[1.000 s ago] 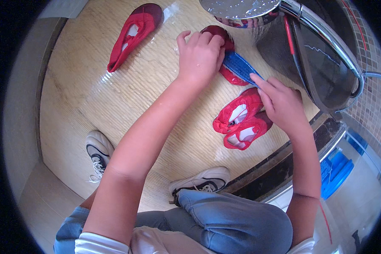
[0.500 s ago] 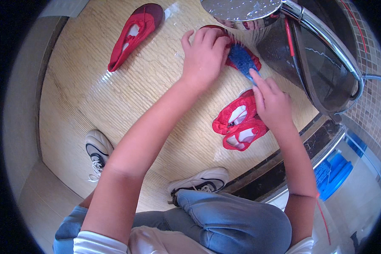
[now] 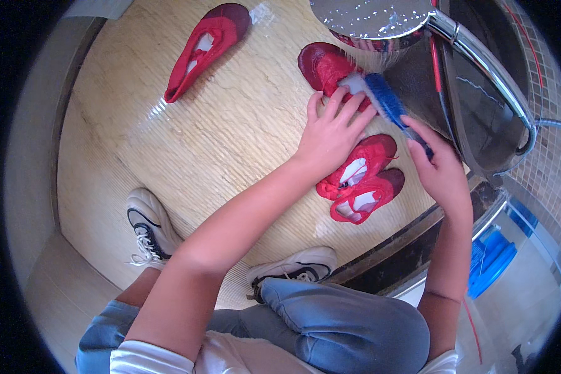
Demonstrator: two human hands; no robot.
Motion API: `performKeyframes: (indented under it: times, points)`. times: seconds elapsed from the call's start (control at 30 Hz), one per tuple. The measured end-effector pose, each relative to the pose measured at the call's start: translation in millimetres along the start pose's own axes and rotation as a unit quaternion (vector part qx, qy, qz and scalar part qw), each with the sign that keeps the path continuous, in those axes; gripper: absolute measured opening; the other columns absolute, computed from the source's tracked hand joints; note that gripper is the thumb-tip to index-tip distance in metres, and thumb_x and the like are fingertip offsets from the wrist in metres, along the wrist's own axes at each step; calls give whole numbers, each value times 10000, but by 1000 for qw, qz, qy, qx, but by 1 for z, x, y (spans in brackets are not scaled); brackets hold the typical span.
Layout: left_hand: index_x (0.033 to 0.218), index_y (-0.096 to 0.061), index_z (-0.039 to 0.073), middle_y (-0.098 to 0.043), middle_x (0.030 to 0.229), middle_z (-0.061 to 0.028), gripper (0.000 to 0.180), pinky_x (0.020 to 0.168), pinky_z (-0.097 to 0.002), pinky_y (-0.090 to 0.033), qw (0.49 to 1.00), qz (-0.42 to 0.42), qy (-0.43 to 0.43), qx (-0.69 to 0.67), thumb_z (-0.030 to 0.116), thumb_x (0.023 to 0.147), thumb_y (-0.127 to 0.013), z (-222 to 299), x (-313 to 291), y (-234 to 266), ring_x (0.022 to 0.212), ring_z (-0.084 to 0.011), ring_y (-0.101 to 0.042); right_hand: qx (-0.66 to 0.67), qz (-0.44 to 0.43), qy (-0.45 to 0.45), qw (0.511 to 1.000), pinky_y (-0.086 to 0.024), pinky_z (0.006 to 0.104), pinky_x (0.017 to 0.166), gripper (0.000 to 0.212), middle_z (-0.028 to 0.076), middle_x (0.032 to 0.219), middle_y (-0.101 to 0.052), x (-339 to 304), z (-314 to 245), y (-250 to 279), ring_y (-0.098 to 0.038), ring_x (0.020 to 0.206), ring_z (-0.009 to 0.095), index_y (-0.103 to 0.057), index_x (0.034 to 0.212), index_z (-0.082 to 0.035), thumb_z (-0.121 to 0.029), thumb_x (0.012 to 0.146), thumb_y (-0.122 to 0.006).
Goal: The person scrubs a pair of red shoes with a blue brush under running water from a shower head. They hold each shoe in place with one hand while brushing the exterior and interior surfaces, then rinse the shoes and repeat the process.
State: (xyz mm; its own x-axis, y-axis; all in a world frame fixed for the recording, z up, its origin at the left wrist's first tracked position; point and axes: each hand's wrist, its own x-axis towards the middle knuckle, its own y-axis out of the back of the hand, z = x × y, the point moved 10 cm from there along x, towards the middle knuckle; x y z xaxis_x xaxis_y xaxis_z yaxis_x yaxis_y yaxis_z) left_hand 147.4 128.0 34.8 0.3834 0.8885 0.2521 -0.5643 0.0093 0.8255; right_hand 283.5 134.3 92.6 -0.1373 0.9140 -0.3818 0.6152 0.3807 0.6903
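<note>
My left hand [image 3: 335,129] rests its curled fingers on the near edge of a red shoe [image 3: 327,67] with a dark red toe, holding it against the wet floor. The thumb stands apart from the other fingers. My right hand [image 3: 444,167] grips the handle of a blue scrub brush [image 3: 384,100]. The bristles face the shoe's opening, where a white lining shows; whether they touch is unclear. Just below lies a pair of red shoes, one [image 3: 377,151] beside the other [image 3: 380,192]. Another red shoe [image 3: 209,47] lies at the far left.
A round chrome shower head [image 3: 371,19] with water drops hangs above the worked shoe, its curved arm [image 3: 489,62] running down the right. A dark raised edge [image 3: 380,265] borders the ribbed floor. Beyond it sits a blue plastic item [image 3: 492,262]. My sneakers [image 3: 153,224] stand on the floor.
My left hand has slid right and nearer along the shoe, baring its toe. My right hand has drawn the brush right and nearer, and the brush has turned.
</note>
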Motion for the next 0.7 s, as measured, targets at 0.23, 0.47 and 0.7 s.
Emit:
performKeyframes:
  times: [0.23, 0.47, 0.7]
  points:
    - [977, -620, 122, -576, 1121, -53, 233, 1064, -531, -285, 998, -17, -58, -4, 265, 796, -656, -21, 11, -9, 1194, -257, -488, -109, 52, 40, 992, -516, 427, 775, 360, 193, 1027, -644, 2, -15, -15, -645, 905, 379, -588, 1290, -142, -134, 933, -554]
    - [999, -617, 84, -578, 1250, -62, 249, 1117, -558, -229, 996, -50, -36, 68, 216, 790, -649, -46, -13, 34, 1264, -234, -488, -152, 169, 151, 962, -517, 412, 737, 378, 130, 1000, -653, 2, 2, -8, -657, 889, 315, -584, 1309, -178, -161, 932, -566]
    - [1184, -597, 94, -579, 1274, -54, 426, 1115, -501, -261, 996, -41, 17, 80, 273, 810, -695, -33, -49, 26, 1271, -220, -489, -160, 90, 170, 968, -524, 448, 610, 416, 109, 884, -615, 27, -34, -67, -647, 713, 330, -594, 1304, -230, -156, 895, -598]
